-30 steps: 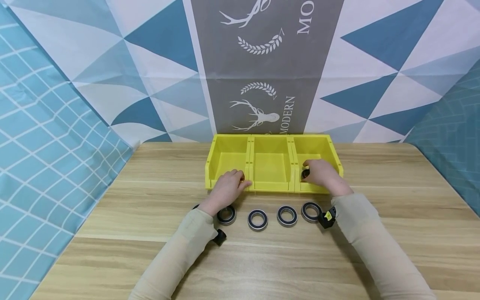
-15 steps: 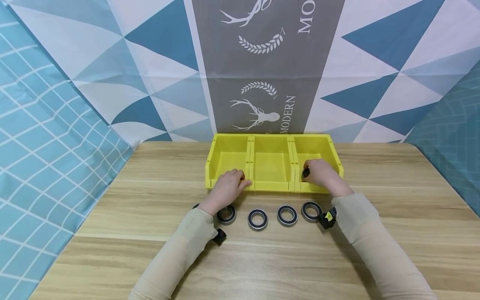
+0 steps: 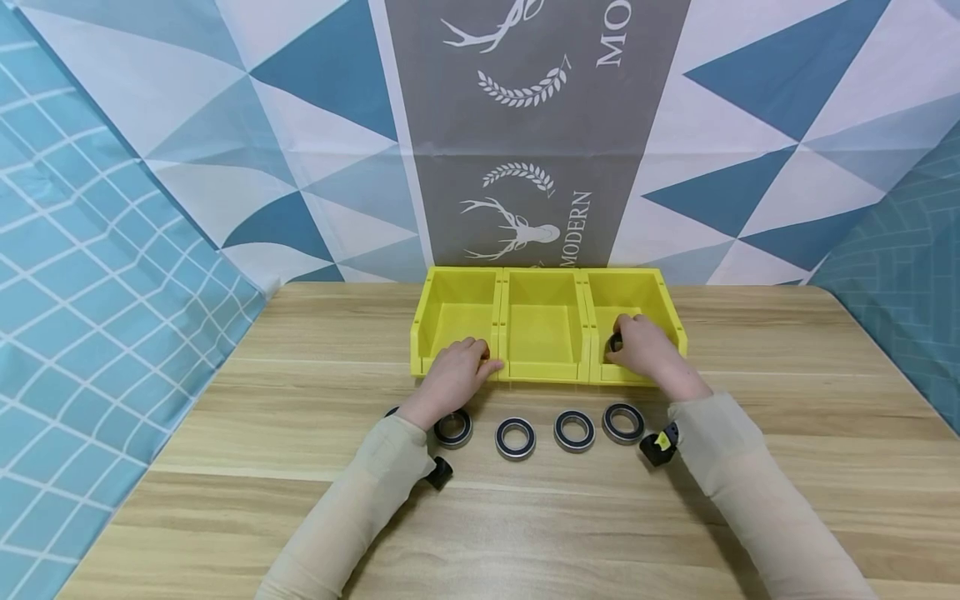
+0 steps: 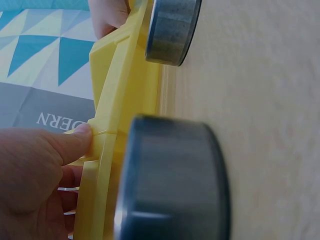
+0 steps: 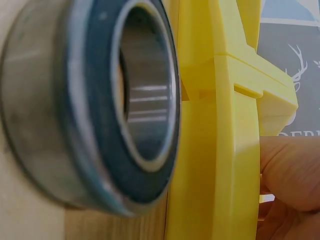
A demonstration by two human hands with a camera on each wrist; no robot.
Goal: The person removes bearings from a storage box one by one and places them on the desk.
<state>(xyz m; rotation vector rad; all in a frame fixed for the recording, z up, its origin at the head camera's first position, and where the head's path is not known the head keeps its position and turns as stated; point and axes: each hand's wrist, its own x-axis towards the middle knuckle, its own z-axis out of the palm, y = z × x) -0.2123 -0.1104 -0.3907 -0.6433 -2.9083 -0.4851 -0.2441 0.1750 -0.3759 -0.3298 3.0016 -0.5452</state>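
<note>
Three yellow bins (image 3: 543,371) stand joined in a row at the back of the table. My left hand (image 3: 453,375) grips the front edge between the left and middle bins; in the left wrist view its thumb (image 4: 77,142) presses the rim and its fingers curl behind the wall. Inside the right bin, my right hand (image 3: 648,350) holds a small dark ring, apparently a bearing (image 3: 616,342), mostly hidden by the fingers. In the right wrist view the bin wall (image 5: 240,175) covers part of that hand (image 5: 292,175).
Several bearings lie in a row before the bins, among them one near the left wrist (image 3: 453,430), one in the middle (image 3: 501,440) and one at the right (image 3: 609,425). Another is partly hidden by the left wrist. A patterned cloth (image 3: 540,125) hangs behind the table.
My right hand has shifted slightly within the right bin, and the dark ring in its fingers has turned a little. The left hand keeps its place on the bin edge.
</note>
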